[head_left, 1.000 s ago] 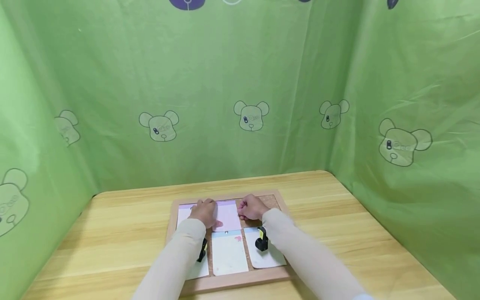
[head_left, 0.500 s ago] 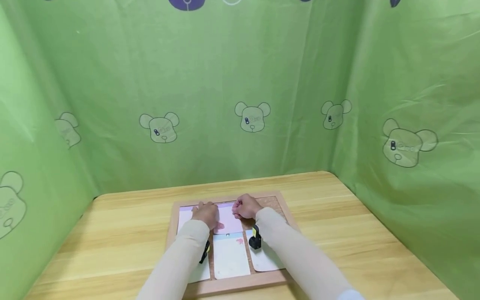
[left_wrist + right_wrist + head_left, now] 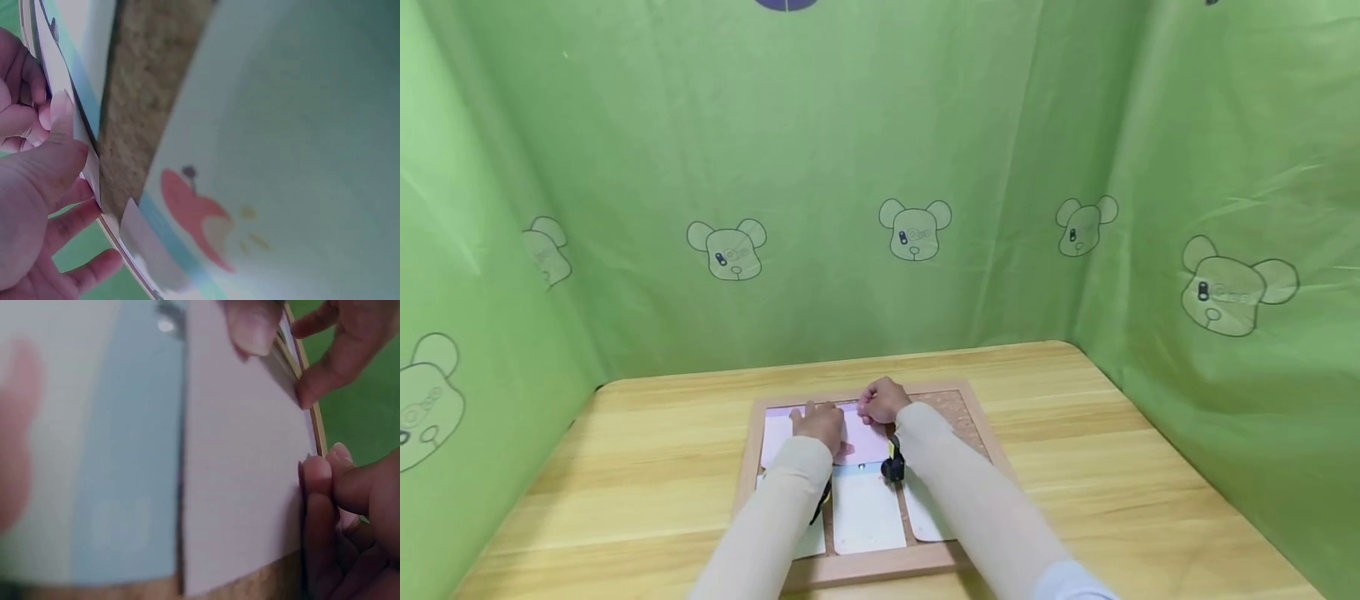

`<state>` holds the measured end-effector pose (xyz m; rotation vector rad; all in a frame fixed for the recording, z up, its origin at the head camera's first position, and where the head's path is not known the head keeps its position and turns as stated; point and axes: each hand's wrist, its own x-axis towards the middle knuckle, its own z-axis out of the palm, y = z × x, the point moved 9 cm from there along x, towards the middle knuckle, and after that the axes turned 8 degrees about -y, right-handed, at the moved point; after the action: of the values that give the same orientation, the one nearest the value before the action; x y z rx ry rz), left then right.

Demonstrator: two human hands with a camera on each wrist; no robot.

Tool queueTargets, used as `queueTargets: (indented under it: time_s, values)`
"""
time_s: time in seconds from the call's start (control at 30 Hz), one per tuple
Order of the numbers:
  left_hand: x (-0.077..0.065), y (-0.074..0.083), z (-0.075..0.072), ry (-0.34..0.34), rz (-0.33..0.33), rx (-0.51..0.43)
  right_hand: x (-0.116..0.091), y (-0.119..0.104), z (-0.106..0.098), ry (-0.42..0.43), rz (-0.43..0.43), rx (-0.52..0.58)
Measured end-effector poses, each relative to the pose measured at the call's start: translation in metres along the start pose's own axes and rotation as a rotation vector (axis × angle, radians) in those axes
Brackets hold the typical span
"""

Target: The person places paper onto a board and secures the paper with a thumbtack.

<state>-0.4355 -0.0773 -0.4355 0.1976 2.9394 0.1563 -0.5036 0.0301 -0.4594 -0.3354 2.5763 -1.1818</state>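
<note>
A sheet of pink-white paper with a purple top strip (image 3: 868, 446) lies in the middle of the upper row on a wood-framed cork board (image 3: 880, 565). My left hand (image 3: 820, 423) rests on its left side, fingers spread and thumb on the paper. My right hand (image 3: 883, 400) is at the sheet's top edge, beside the frame. In the right wrist view its thumb and index finger (image 3: 317, 475) pinch what looks like a small pin, mostly hidden by the fingertips. Below, a silver-headed pin (image 3: 165, 324) sits on the blue strip of another sheet (image 3: 868, 512).
Another purple-topped sheet (image 3: 775, 442) lies at the upper left of the board, and a blue-topped sheet (image 3: 928, 512) at the lower right. Bare cork (image 3: 951, 408) shows at upper right. Wooden table (image 3: 1097, 467) surrounds the board; green curtains (image 3: 820, 150) enclose it.
My right hand has moved left and up, from the sheet's right side to its top edge. The left hand stays on the sheet, its fingers somewhat more spread. The head view has shifted slightly.
</note>
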Motion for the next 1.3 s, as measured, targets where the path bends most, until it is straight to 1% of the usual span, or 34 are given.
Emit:
queueTargets:
  time_s: [0.13,0.23,0.33,0.47,0.57,0.7,0.83,0.93,1.0,1.17,1.3]
  values:
    - [-0.002,0.002,-0.003,0.020,-0.007,0.031,0.001,-0.001,0.000,0.001,0.030,0.008]
    - [-0.003,0.003,-0.005,0.032,-0.007,0.038,0.001,-0.006,0.001,0.018,0.027,-0.020]
    - [-0.004,0.002,-0.004,0.024,-0.017,0.046,0.000,-0.009,0.002,0.024,0.028,-0.021]
    - [-0.003,0.002,-0.003,0.011,-0.020,0.044,0.001,-0.011,0.004,0.027,0.054,-0.036]
    - [-0.003,0.001,-0.005,0.012,-0.025,0.033,0.002,-0.013,0.004,0.040,0.069,-0.062]
    - [-0.003,-0.001,-0.006,0.007,-0.036,-0.007,0.002,-0.011,0.005,0.043,0.114,-0.057]
    - [-0.005,-0.002,-0.003,0.003,-0.038,-0.030,0.000,-0.013,0.007,0.045,0.132,-0.092]
    - [-0.006,-0.002,-0.001,0.000,-0.035,-0.032,-0.001,-0.015,0.008,0.049,0.128,-0.122]
    - [-0.006,-0.001,-0.001,0.002,-0.028,-0.033,-0.001,-0.014,0.007,0.048,0.132,-0.123]
    - [-0.005,0.002,-0.001,0.006,-0.021,-0.025,0.002,-0.009,0.006,0.044,0.161,-0.132]
    - [-0.007,0.005,-0.003,-0.010,-0.011,-0.033,0.003,-0.004,0.006,0.016,0.210,-0.122]
